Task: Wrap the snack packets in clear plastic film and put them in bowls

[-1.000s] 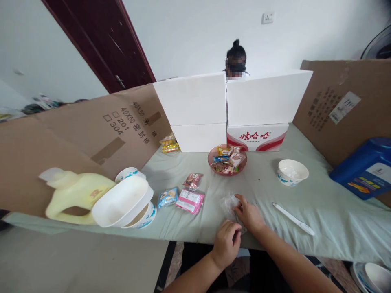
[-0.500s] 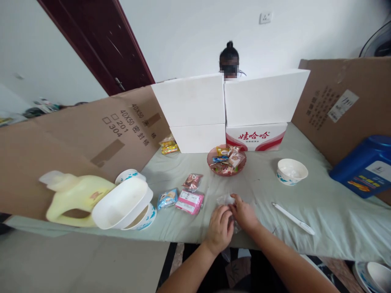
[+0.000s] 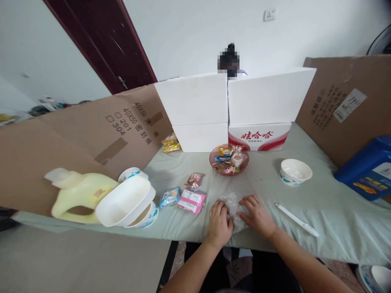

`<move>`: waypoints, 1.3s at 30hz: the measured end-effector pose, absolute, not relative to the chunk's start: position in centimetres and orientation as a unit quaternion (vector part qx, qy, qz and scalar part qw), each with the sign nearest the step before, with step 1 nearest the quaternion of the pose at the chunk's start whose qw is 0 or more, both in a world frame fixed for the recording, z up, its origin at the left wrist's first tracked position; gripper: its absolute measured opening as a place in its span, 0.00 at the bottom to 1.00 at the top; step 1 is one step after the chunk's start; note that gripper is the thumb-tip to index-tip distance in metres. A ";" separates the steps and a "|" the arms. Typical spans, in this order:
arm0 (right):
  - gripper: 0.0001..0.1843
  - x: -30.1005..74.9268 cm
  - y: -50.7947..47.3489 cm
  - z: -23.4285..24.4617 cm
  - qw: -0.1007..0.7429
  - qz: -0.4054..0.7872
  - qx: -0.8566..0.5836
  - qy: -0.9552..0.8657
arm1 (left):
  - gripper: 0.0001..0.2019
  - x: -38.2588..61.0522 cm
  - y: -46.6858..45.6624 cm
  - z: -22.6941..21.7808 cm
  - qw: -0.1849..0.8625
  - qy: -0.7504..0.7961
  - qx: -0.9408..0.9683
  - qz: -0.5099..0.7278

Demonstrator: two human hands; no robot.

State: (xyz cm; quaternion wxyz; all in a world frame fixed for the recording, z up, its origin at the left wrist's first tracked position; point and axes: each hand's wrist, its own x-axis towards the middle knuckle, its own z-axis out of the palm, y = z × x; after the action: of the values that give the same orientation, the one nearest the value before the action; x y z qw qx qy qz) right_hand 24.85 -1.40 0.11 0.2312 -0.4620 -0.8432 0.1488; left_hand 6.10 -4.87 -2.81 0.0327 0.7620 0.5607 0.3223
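A crumpled sheet of clear plastic, possibly bubble wrap (image 3: 233,205), lies on the cloth near the front edge. My left hand (image 3: 219,224) rests on its left side, fingers lying forward and thumb apart. On its right side is my right hand (image 3: 257,215), fingers spread and thumb on the plastic. Left of my hands lie a pink-and-white packet (image 3: 192,201), a blue snack packet (image 3: 170,197) and a brown snack packet (image 3: 194,180). Beyond the plastic stands a pink glass bowl (image 3: 229,170) of wrapped snacks.
At right are a white pen-like stick (image 3: 296,219), a paper bowl (image 3: 295,173) and a blue jug (image 3: 366,169). Stacked bowls (image 3: 126,201) and a yellow jug (image 3: 88,191) stand left. White boxes (image 3: 198,101) and cardboard walls surround the table. A person sits behind the boxes.
My hands have moved apart, the right one to the right, so more of the crumpled plastic shows between them. The view has shifted slightly.
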 end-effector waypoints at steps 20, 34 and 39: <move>0.14 22.6 -1.4 1.9 0.156 0.213 -0.430 -0.864 | 0.19 4.8 -5.0 -2.7 0.199 0.520 0.694 0.456; 0.08 20.3 0.9 -1.8 0.181 0.085 -0.504 -0.840 | 0.25 6.0 -4.7 -3.4 0.099 0.572 0.703 0.410; 0.08 20.4 -0.5 -1.6 0.228 0.112 -0.475 -0.843 | 0.28 5.4 -4.7 -3.3 0.149 0.579 0.669 0.441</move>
State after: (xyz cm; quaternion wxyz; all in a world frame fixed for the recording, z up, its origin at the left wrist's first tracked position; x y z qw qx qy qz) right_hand 20.38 -0.48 -1.59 0.2279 -0.4749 -0.8426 0.1122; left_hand 5.37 -4.71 -3.31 0.1492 0.6695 0.5787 0.4412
